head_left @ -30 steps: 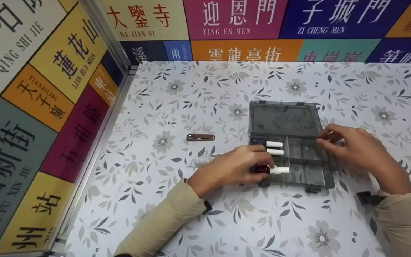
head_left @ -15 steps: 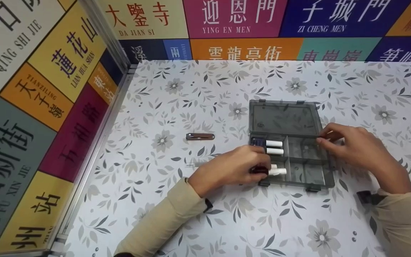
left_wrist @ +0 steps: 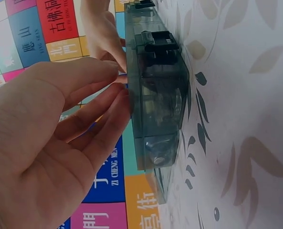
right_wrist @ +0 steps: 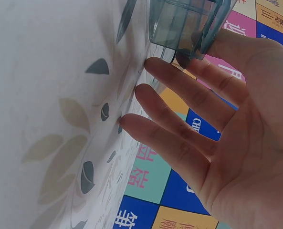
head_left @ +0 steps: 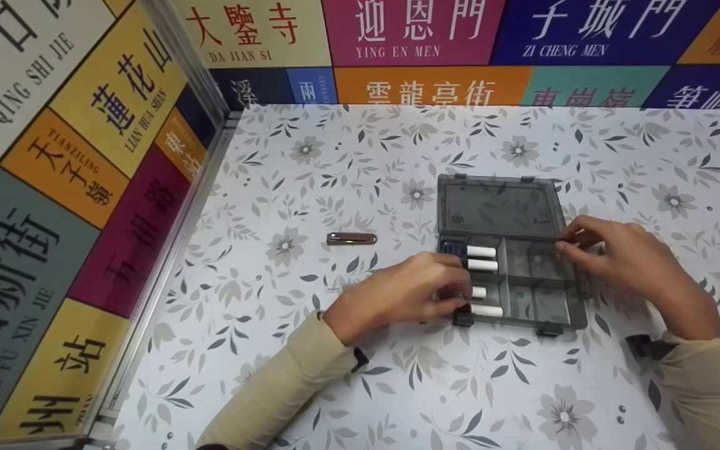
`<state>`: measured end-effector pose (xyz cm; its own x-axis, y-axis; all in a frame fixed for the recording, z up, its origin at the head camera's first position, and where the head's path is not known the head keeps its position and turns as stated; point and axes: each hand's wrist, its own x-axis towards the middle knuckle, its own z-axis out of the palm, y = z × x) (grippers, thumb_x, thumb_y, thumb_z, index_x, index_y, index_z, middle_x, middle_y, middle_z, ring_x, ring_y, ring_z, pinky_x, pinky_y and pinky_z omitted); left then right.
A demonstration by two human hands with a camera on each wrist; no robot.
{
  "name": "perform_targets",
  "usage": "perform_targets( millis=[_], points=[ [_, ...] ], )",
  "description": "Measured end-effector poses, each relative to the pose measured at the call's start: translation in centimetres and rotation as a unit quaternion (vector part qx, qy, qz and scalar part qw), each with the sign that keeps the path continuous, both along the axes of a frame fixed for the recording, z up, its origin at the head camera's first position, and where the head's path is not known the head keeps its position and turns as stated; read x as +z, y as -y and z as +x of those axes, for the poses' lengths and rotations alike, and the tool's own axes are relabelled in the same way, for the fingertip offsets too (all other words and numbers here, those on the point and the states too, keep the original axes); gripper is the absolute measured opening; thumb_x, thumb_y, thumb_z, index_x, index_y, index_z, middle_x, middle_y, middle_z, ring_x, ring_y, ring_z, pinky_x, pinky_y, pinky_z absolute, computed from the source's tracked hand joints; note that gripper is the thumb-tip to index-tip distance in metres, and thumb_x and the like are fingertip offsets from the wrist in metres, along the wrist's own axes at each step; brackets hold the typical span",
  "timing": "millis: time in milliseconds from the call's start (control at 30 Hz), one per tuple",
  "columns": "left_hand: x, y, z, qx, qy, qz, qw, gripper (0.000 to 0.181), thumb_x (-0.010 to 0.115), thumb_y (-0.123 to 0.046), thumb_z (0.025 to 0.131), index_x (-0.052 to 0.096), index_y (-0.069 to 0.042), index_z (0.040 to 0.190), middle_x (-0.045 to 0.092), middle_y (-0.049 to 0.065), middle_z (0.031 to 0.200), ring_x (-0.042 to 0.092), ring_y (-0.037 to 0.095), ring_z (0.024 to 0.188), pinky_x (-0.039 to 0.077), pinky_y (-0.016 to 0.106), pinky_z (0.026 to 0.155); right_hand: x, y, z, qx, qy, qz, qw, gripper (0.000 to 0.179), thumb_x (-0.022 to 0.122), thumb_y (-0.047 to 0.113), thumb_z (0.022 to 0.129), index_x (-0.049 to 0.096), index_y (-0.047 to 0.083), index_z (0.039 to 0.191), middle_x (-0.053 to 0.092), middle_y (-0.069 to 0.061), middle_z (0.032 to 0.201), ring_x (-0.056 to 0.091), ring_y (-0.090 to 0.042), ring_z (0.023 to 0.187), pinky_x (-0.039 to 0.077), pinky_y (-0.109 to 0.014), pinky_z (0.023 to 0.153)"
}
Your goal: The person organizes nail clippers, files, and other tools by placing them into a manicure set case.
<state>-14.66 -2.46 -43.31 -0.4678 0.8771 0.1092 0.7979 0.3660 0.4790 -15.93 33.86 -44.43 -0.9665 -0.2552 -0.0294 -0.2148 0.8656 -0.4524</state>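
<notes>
A translucent grey compartment box (head_left: 535,287) lies open on the table, its lid (head_left: 499,207) laid back. In its upper left compartment are dark nail polish bottles with white caps (head_left: 481,252). The left hand (head_left: 425,287) reaches into the lower left compartment, fingers curled at a dark nail polish bottle whose white cap (head_left: 487,310) sticks out to the right; the fingers hide most of it. Another white cap (head_left: 478,292) shows just above. In the left wrist view, thumb and fingertips sit at the box's rim. The right hand (head_left: 622,256) pinches the box's right edge near the hinge, other fingers extended.
A nail clipper (head_left: 352,239) lies on the flower-patterned tablecloth (head_left: 360,169), left of the box. Panels with large printed characters (head_left: 410,31) stand at the back and left. The box's right-hand compartments (head_left: 544,303) show their bare floor.
The left hand has lowered the nail polish bottle into the lower left compartment, its cap moving down toward the front wall. A second cap now shows separately above it. The right hand stays put.
</notes>
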Motion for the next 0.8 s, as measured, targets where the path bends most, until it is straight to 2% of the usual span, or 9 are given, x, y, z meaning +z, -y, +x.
perform_targets(
  millis=[233, 467, 800],
  points=[
    [0.4, 1.1, -0.1, 0.026, 0.006, 0.026, 0.9993, 0.011, 0.073, -0.012, 0.102, 0.079, -0.012, 0.111, 0.075, 0.0, 0.115, 0.072, 0.01, 0.102, 0.058, 0.012, 0.089, 0.0, -0.1, 0.0, 0.005, 0.0, -0.003, 1.0, 0.021, 0.071, 0.037, 0.106, 0.076, 0.02, 0.116, 0.083, -0.015, 0.114, 0.077, -0.045, 0.107, 0.055, -0.072, 0.085],
    [0.9, 2.5, -0.4, 0.048, 0.01, 0.035, 0.9982, 0.013, 0.074, -0.015, 0.103, 0.08, -0.011, 0.114, 0.077, 0.002, 0.114, 0.073, 0.012, 0.103, 0.059, 0.013, 0.09, 0.1, -0.1, 0.0, 0.003, 0.006, -0.005, 1.0, 0.021, 0.071, 0.038, 0.106, 0.076, 0.02, 0.117, 0.082, -0.015, 0.115, 0.077, -0.045, 0.108, 0.055, -0.073, 0.087],
    [0.8, 4.6, -1.4, 0.097, -0.014, 0.035, 0.9946, 0.012, 0.073, -0.014, 0.103, 0.08, -0.012, 0.112, 0.078, 0.0, 0.113, 0.074, 0.013, 0.104, 0.06, 0.019, 0.092, 0.2, 0.0, 0.0, -0.005, 0.015, -0.005, 0.9999, 0.023, 0.071, 0.039, 0.106, 0.076, 0.02, 0.118, 0.082, -0.016, 0.117, 0.077, -0.046, 0.111, 0.053, -0.074, 0.09]
  ],
)
